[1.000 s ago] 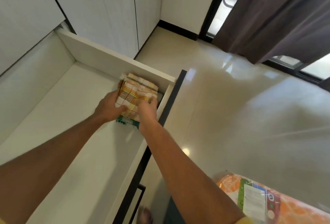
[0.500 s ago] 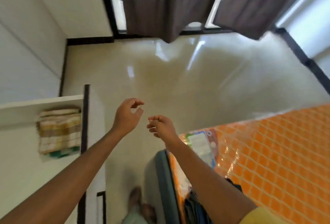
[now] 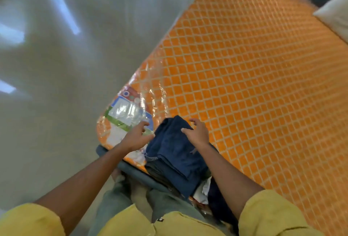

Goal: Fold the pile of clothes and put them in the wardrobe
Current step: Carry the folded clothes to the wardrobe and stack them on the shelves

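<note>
Partly under right hand lies folded garment (left hand beside).

Left hand, right hand at clothes

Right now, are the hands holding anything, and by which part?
Nothing is gripped yet. The left hand is open beside the folded blue clothes; the right hand is spread over their top, touching or not I cannot tell.
</note>
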